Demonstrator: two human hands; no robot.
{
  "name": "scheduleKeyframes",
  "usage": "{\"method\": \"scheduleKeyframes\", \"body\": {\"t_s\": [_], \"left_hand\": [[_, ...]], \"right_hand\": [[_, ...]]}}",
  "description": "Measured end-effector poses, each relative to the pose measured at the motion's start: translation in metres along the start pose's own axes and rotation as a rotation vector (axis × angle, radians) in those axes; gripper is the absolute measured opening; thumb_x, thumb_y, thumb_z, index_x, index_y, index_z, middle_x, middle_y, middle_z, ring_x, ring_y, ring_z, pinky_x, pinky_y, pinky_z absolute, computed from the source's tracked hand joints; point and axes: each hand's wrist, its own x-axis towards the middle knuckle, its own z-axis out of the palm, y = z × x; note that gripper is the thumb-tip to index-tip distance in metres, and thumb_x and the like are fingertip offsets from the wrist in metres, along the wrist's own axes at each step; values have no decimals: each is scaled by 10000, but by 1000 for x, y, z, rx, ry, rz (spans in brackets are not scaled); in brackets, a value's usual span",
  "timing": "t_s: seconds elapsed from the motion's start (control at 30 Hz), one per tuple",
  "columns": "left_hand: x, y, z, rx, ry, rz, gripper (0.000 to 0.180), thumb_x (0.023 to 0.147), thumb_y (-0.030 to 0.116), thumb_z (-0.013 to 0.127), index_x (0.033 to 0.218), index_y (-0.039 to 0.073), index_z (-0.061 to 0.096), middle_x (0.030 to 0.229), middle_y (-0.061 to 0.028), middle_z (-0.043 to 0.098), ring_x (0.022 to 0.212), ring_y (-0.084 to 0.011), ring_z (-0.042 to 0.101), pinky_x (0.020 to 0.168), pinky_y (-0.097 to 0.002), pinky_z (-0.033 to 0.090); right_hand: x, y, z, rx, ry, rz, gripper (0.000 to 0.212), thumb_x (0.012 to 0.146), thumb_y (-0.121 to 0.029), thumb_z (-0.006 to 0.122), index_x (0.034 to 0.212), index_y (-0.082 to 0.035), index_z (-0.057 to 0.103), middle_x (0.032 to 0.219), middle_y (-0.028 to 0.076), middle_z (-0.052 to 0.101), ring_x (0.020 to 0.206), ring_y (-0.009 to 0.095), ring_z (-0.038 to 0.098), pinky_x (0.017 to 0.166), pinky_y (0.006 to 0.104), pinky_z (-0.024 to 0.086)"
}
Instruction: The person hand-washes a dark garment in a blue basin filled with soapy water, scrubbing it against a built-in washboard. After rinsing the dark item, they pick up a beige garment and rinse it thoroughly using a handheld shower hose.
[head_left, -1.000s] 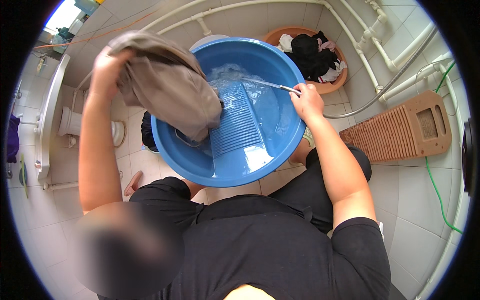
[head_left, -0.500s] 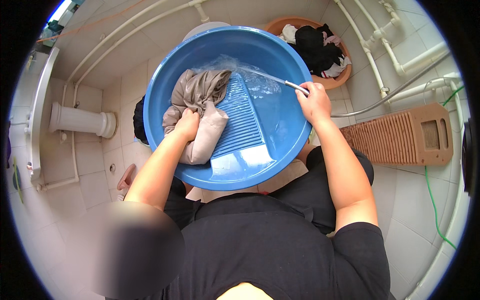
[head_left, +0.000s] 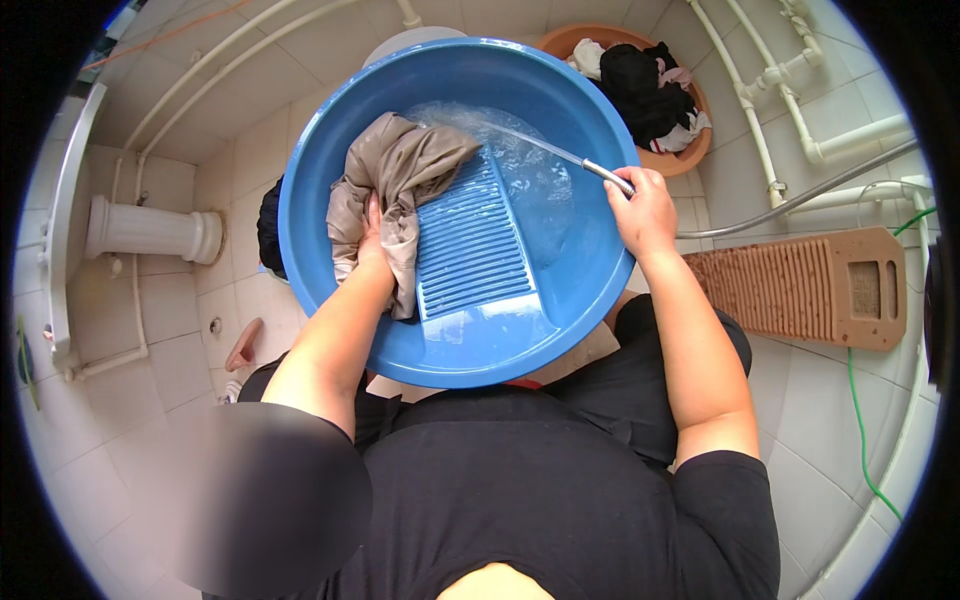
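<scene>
A wide blue basin (head_left: 455, 362) with a ribbed washboard slope (head_left: 475, 255) moulded into it stands before me. Bunched on its left side lies a wet grey-beige garment (head_left: 400, 155), partly over the ribs. My left hand (head_left: 373, 240) is in the garment's folds, closed on the cloth; most of its fingers are hidden. At the basin's right rim, my right hand (head_left: 648, 212) grips the metal end of a hose (head_left: 607, 178). From it a clear jet of water (head_left: 520, 138) runs left into the basin, where shallow water ripples and bubbles.
An orange-brown tub (head_left: 690, 155) of dark and light clothes sits beyond the basin, on the right. A brown washboard (head_left: 800, 285) lies to the right, near white pipes (head_left: 850, 140) and a green cord (head_left: 862, 430). Leftward are a white pedestal (head_left: 155, 230) and a pink slipper (head_left: 243, 345).
My left hand has moved from on top of the garment into its folds, and the cloth has shifted up and bunched differently. The hose still runs in my right hand.
</scene>
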Motion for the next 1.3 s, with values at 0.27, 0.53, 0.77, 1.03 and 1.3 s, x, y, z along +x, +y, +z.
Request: {"method": "scheduleKeyframes", "body": {"t_s": [0.27, 0.53, 0.77, 1.03, 1.3], "left_hand": [[-9, -10, -29, 39, -129, 88, 543, 928, 280, 318, 1440, 115, 246, 1494, -45, 232, 1385, -366, 113, 1038, -685, -40], [22, 9, 61, -602, 721, 39, 559, 930, 298, 296, 1446, 95, 220, 1491, -86, 238, 1391, -373, 36, 1035, -681, -32], [-1, -43, -22, -691, 3, 15, 461, 852, 205, 480, 1291, 66, 481, 1422, -177, 337, 1358, -357, 191, 1054, -488, 281], [0, -166, -131, -2212, 181, -230, 332, 810, -5, 489, 1135, 17, 552, 1080, -111, 613, 996, -227, 577, 883, -350, 458], [-5, -261, -258, -2339, 1144, -12, 232, 873, 27, 482, 1098, -6, 526, 1082, -148, 595, 998, -256, 585, 865, -384, 476]], "right_hand": [[1, -1, 1, -32, -17, 4, 190, 805, -303, 633, 934, -164, 644, 988, 68, 584, 857, 271, 603, 745, 379, 488], [0, -9, -1, -37, -39, 20, 192, 807, -306, 631, 941, -169, 642, 992, 63, 580, 851, 265, 606, 745, 378, 487], [2, -8, -2, -77, -63, 75, 200, 803, -305, 635, 940, -159, 637, 991, 73, 581, 857, 263, 610, 753, 377, 490], [4, -4, 1, -69, -54, 67, 201, 809, -305, 629, 953, -165, 632, 992, 77, 578, 854, 272, 610, 749, 393, 491], [6, -1, 0, -79, -53, 76, 194, 808, -304, 628, 949, -170, 627, 991, 78, 574, 844, 276, 609, 737, 397, 492]]}}
